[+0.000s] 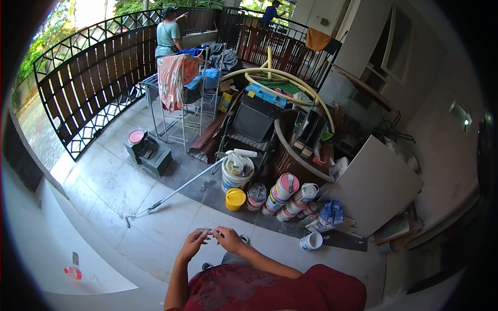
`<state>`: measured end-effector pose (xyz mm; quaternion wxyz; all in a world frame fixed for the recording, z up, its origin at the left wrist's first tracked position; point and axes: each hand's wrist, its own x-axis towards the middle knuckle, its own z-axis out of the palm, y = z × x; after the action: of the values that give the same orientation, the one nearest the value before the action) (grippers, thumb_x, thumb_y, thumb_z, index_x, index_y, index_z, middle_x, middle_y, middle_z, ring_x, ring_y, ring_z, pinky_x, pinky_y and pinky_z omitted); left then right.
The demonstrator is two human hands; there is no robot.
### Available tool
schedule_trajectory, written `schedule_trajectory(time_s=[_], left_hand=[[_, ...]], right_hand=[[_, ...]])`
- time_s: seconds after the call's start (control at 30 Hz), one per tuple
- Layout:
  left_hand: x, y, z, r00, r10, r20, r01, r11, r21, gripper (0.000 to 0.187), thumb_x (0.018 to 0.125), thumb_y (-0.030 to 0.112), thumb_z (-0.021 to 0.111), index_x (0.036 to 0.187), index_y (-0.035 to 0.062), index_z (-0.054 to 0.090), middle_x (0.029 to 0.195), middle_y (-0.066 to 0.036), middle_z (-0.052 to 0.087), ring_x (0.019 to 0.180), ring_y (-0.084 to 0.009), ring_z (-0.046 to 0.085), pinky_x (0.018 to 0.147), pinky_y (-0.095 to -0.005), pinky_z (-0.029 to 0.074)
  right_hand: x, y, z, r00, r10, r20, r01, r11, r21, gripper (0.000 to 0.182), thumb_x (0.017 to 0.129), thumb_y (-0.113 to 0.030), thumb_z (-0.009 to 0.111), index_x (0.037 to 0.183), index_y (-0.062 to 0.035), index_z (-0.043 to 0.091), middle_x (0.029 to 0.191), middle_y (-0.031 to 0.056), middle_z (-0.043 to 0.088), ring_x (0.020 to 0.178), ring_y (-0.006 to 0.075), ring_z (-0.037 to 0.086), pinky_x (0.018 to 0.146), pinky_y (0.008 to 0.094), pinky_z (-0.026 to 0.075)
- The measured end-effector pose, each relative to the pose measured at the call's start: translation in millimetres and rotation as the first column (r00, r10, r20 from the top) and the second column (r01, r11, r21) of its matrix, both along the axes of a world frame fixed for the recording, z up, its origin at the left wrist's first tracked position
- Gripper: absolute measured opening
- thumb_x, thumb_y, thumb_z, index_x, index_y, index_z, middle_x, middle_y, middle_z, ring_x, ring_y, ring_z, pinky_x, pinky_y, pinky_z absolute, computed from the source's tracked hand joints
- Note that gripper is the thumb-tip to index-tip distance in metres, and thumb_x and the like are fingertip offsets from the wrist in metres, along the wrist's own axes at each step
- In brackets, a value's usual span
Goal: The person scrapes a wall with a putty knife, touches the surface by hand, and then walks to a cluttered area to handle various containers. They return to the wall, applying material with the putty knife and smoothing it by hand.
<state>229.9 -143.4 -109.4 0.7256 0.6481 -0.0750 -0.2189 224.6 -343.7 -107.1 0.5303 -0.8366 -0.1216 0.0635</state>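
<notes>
The bucket [235,199] is yellow. Right of it, a lid [288,182] is pink; behind it, the hose [270,57] is pale yellow, a cloth [317,39] orange, the gate [104,78] brown-and-black striped; nearer, the shirt [332,287] is maroon, blotched grey.

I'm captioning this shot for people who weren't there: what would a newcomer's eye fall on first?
Probably the bright yellow bucket, on the floor in front of a larger white bucket, then the pink patterned cloth hanging farther back, left of centre. Nearest the camera, the left hand and right hand meet at the fingertips; whether they hold anything small is unclear.
</notes>
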Motion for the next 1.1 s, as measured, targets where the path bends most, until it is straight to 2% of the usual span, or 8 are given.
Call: schedule_trajectory(time_s=[0.47,0.67,0.73,0.87,0.93,0.97,1.03,1.1], left_hand=[[-2.2,-7.8,7.4,0.999,0.015,-0.034,-0.015,1.000,0.020,0.038,0.100,0.034,0.057,0.121,0.0032,0.062,0.112,-0.008,0.067,0.099,-0.0176,0.063,0.084,-0.0314,0.051],[-1.2,-14.4,8.6,1.000,-0.018,-0.014,0.018,0.999,0.038,0.038,0.100,0.035,0.057,0.121,0.0037,0.062,0.113,-0.007,0.067,0.100,-0.0179,0.063,0.084,-0.0314,0.051],[-1.9,-16.3,10.4,0.999,-0.025,-0.024,0.026,0.998,0.053,0.038,0.100,0.036,0.057,0.120,0.0038,0.063,0.114,-0.007,0.067,0.100,-0.0183,0.063,0.085,-0.0314,0.051],[-2.3,-18.1,12.9,0.999,-0.051,-0.020,0.052,0.997,0.057,0.037,0.100,0.035,0.057,0.120,0.0041,0.064,0.113,-0.008,0.067,0.100,-0.0188,0.063,0.085,-0.0317,0.051],[-2.3,-17.5,14.3,0.997,-0.069,-0.024,0.070,0.996,0.051,0.037,0.101,0.035,0.056,0.119,0.0038,0.065,0.114,-0.007,0.066,0.101,-0.0193,0.063,0.086,-0.0320,0.051],[-1.8,-17.0,15.2,0.997,-0.071,-0.022,0.072,0.996,0.052,0.037,0.101,0.035,0.056,0.119,0.0038,0.065,0.114,-0.007,0.066,0.101,-0.0193,0.063,0.086,-0.0320,0.051],[-2.2,-16.0,16.2,0.997,-0.080,-0.004,0.080,0.996,0.044,0.037,0.102,0.034,0.054,0.118,0.0035,0.066,0.118,-0.008,0.064,0.102,-0.0197,0.063,0.086,-0.0320,0.051],[-1.6,-14.6,16.8,0.997,-0.082,-0.004,0.082,0.996,0.028,0.037,0.102,0.033,0.053,0.118,0.0031,0.066,0.120,-0.008,0.063,0.103,-0.0198,0.063,0.087,-0.0322,0.051]], right_hand=[[-0.7,-6.2,-2.6,0.999,0.005,0.037,-0.006,1.000,0.017,0.020,0.099,-0.017,0.054,0.102,0.0009,0.063,0.081,0.0099,0.065,0.065,0.0170,0.065,0.060,0.0316,0.052],[-3.4,-12.2,-7.6,0.995,-0.060,0.083,0.062,0.998,-0.018,0.017,0.094,-0.016,0.056,0.097,-0.0007,0.063,0.081,0.0176,0.066,0.073,0.0335,0.066,0.066,0.0411,0.050],[-2.9,-14.9,-14.9,0.983,-0.066,0.173,0.070,0.997,-0.021,0.016,0.095,-0.016,0.058,0.097,-0.0007,0.064,0.072,0.0094,0.063,0.060,0.0175,0.065,0.058,0.0334,0.050],[-5.4,-18.1,-12.4,0.980,-0.082,0.182,0.087,0.996,-0.023,0.016,0.095,-0.016,0.058,0.096,-0.0009,0.063,0.071,0.0090,0.063,0.059,0.0174,0.064,0.057,0.0331,0.049],[-7.1,-18.3,-5.9,0.996,-0.078,0.048,0.080,0.996,-0.026,0.016,0.091,-0.015,0.058,0.095,-0.0003,0.062,0.083,0.0199,0.066,0.076,0.0368,0.065,0.069,0.0429,0.050],[-6.2,-18.6,-9.2,0.996,-0.080,0.050,0.081,0.996,-0.025,0.016,0.091,-0.015,0.058,0.095,-0.0003,0.062,0.083,0.0199,0.066,0.076,0.0368,0.065,0.069,0.0429,0.050],[-5.8,-19.1,-17.4,0.980,-0.083,0.181,0.089,0.996,-0.024,0.015,0.094,-0.016,0.059,0.095,-0.0009,0.064,0.070,0.0106,0.064,0.059,0.0180,0.064,0.058,0.0333,0.049],[-6.4,-18.4,-14.1,0.975,-0.081,0.207,0.089,0.996,-0.027,0.016,0.093,-0.016,0.060,0.095,-0.0006,0.064,0.071,0.0117,0.064,0.061,0.0189,0.064,0.058,0.0336,0.048]])
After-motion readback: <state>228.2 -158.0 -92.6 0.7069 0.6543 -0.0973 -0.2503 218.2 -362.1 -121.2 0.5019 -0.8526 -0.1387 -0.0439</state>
